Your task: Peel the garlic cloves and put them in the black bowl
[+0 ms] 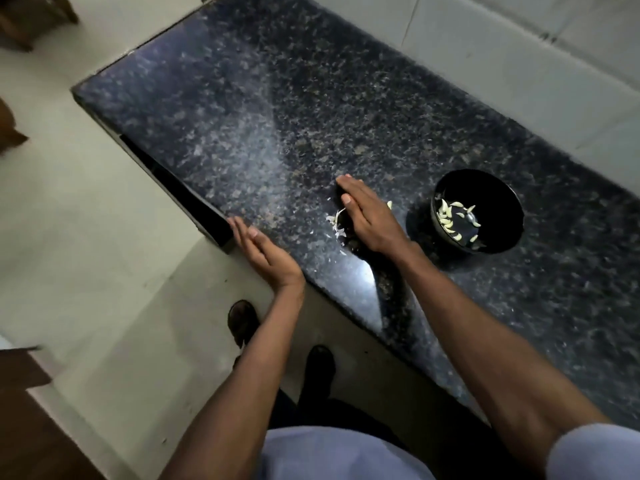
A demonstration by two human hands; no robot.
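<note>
Shoes (244, 322) partly hidden by forearms. Left hand (266, 254) flat-fingered, empty, at worktop (242, 109) edge. Right hand (369, 216) flat, fingers straight, covering garlic skins (335, 225); anything beneath is hidden. Peeled cloves (450, 220) in black bowl (498, 199) beyond.

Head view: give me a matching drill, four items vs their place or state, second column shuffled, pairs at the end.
Column one:
1. black bowl
2. garlic skins
3. left hand
4. right hand

Column two:
A. open, held at the near counter edge
B. holds peeled cloves
C. flat on the counter, fingers straight
D. scattered on the counter beside the flat hand

Pairs: 1-B, 2-D, 3-A, 4-C
</note>
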